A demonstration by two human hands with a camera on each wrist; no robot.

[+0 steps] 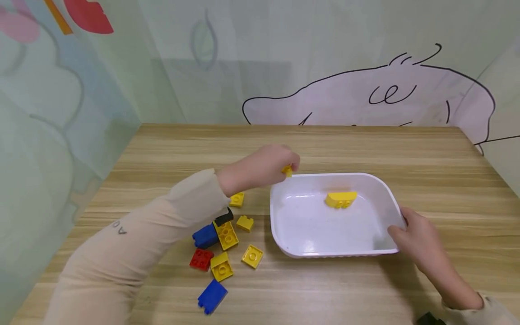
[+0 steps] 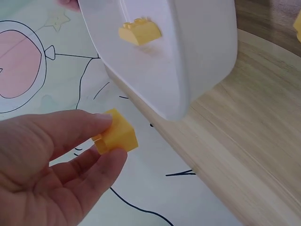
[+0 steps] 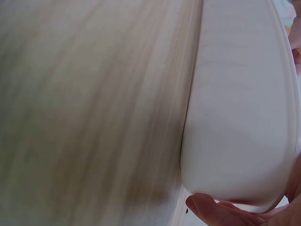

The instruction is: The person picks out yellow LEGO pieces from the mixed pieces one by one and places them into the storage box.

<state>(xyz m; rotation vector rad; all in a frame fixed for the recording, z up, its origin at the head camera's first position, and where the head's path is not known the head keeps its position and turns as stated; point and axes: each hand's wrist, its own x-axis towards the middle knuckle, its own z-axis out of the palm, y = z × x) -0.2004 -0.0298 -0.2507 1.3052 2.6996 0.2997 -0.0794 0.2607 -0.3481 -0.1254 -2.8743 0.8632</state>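
My left hand (image 1: 266, 166) pinches a small yellow toy brick (image 2: 116, 133) between thumb and fingers, just past the far left corner of a white plastic tub (image 1: 329, 230). In the left wrist view the brick's studs point back toward the palm. My right hand (image 1: 418, 237) grips the tub's right end, thumb over the rim and fingers around the outside. Inside the tub, near its far wall, one yellow curved brick (image 1: 341, 199) lies with its studs facing the near side.
Left of the tub lie several loose bricks: a red brick (image 1: 201, 259), a blue brick (image 1: 212, 296), a yellow square brick (image 1: 252, 257) and others, partly behind the left sleeve. A dark object (image 1: 429, 319) shows at the bottom right edge. A printed wall (image 1: 227, 90) stands behind the table.
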